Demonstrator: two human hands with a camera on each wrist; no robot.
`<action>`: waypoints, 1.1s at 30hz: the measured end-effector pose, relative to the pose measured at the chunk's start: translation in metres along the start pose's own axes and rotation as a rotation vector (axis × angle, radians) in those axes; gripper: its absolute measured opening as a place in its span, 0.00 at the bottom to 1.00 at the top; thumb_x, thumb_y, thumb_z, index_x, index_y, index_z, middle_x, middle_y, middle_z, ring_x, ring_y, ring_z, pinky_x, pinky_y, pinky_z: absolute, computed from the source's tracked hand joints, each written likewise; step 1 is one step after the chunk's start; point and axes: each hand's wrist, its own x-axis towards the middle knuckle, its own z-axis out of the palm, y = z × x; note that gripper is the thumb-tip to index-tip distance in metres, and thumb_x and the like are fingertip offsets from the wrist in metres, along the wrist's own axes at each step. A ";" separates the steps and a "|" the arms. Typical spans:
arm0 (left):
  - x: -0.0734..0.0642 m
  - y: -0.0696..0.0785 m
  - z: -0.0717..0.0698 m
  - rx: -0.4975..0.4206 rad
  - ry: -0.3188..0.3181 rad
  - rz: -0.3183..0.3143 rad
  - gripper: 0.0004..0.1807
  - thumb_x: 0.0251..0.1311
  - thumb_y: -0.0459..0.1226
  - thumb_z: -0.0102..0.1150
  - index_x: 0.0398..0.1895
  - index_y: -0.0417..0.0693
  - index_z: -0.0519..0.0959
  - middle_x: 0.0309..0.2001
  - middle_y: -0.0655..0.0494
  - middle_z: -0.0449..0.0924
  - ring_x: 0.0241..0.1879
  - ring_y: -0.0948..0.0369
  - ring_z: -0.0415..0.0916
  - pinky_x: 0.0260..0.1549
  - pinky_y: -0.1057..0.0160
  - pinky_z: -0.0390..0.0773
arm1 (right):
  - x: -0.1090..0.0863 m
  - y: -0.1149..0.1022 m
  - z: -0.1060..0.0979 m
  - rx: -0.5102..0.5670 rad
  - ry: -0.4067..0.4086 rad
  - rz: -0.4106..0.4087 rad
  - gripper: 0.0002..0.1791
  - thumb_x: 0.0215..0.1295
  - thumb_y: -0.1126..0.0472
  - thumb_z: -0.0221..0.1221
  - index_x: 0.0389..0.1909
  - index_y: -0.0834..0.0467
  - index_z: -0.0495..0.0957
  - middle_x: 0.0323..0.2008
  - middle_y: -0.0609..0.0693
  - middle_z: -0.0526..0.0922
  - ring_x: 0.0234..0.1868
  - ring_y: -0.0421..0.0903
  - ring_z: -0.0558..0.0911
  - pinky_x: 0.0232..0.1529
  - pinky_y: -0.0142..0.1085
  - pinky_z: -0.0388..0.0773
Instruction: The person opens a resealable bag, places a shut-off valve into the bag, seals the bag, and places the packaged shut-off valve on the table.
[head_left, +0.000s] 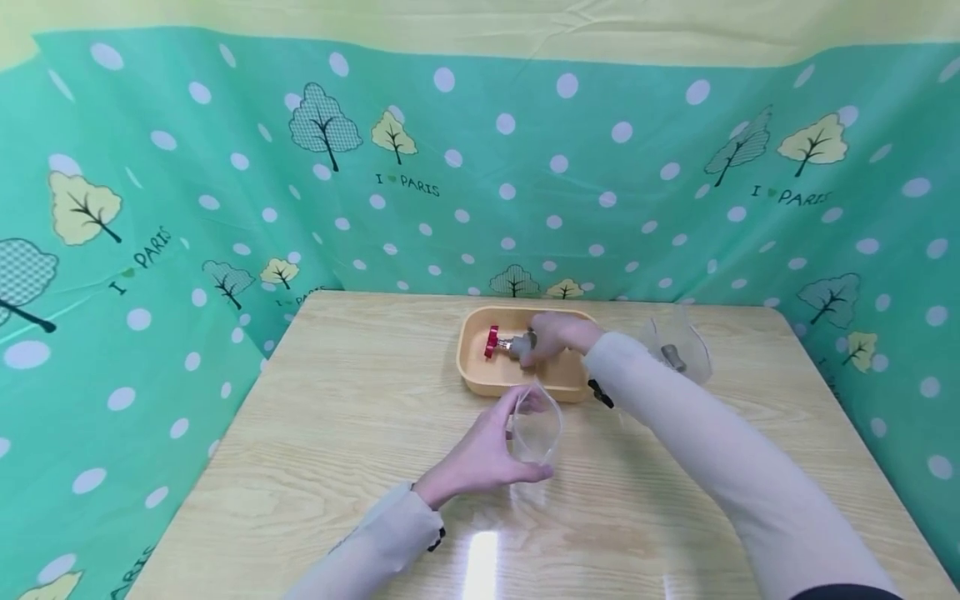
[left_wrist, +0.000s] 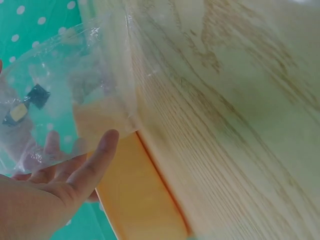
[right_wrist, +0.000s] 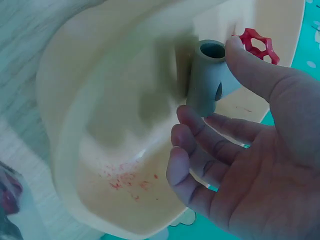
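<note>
A grey valve [head_left: 519, 346] with a red handwheel [head_left: 491, 342] lies in the peach plastic tray [head_left: 472, 385]. My right hand [head_left: 553, 335] reaches into that tray and holds the valve's grey pipe body [right_wrist: 202, 82] between thumb and fingers, the thumb near the upper opening and fingertips by the lower end. In front of the tray, my left hand [head_left: 491, 446] holds a clear plastic bag [head_left: 538, 429] upright with its mouth spread wide. Thumb and fingers curve around the bag's side; the left wrist view shows its clear film [left_wrist: 100, 75] overlapping the tray.
To the right of the tray, behind my right forearm, stands another clear bag [head_left: 697, 360] with a grey piece [head_left: 672, 358] inside. Red specks [right_wrist: 127, 177] mark the tray's floor. A green dotted cloth [head_left: 480, 167] hangs along the wooden table's [head_left: 360, 417] back and sides.
</note>
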 end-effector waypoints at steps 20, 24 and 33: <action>0.004 0.000 -0.005 0.025 0.018 0.024 0.53 0.44 0.43 0.85 0.73 0.66 0.62 0.66 0.52 0.75 0.65 0.49 0.74 0.52 0.54 0.80 | -0.012 0.020 0.000 0.085 -0.010 0.052 0.41 0.63 0.49 0.73 0.72 0.63 0.70 0.60 0.59 0.79 0.55 0.56 0.79 0.55 0.51 0.81; 0.005 -0.002 -0.004 0.028 0.018 0.025 0.52 0.45 0.44 0.85 0.73 0.65 0.62 0.66 0.53 0.75 0.66 0.48 0.73 0.54 0.53 0.79 | -0.014 0.020 0.000 0.035 0.000 0.039 0.37 0.62 0.51 0.75 0.66 0.65 0.74 0.55 0.58 0.81 0.53 0.55 0.80 0.57 0.50 0.80; 0.002 -0.003 -0.003 0.065 0.011 -0.033 0.53 0.45 0.46 0.85 0.75 0.55 0.64 0.66 0.63 0.74 0.65 0.59 0.72 0.61 0.48 0.76 | -0.014 0.023 0.003 0.139 0.006 0.114 0.29 0.62 0.50 0.75 0.56 0.61 0.77 0.50 0.56 0.80 0.49 0.54 0.80 0.49 0.47 0.82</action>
